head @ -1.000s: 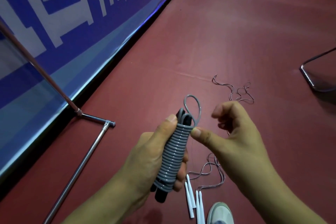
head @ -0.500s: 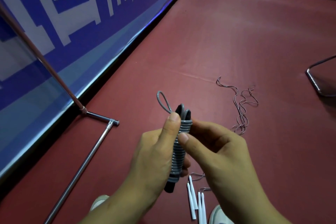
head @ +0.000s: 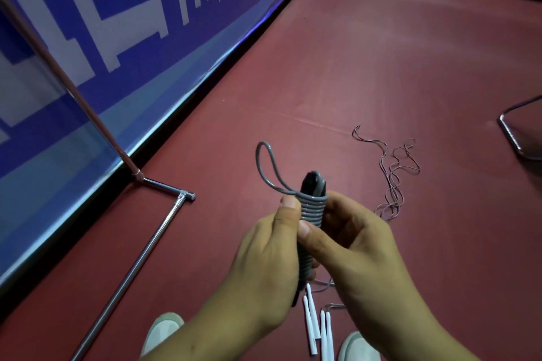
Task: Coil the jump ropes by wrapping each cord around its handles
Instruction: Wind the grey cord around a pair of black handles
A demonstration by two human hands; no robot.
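Note:
A grey jump rope point(head: 312, 209) is coiled tightly round its paired black handles point(head: 313, 183), held upright in front of me. My left hand point(head: 264, 261) grips the bundle, thumb pressed on the upper coils. My right hand point(head: 352, 243) grips it from the right, thumb across the front of the coils. A loose grey loop point(head: 265, 164) sticks out up and to the left of the handle tops. On the floor below lie white handles point(head: 315, 325) of other ropes with thin pinkish cords point(head: 393, 179) trailing to the right.
The floor is dark red matting point(head: 381, 53). A blue and white banner point(head: 132, 23) runs along the left, with a chrome stand leg point(head: 140, 258) on the floor beside it. A metal frame point(head: 516, 135) sits at the right edge. My white shoes point(head: 161, 331) show at the bottom.
My right hand came in from the right and closed round the bundle. The loose loop swung from above the handles to their upper left and grew longer.

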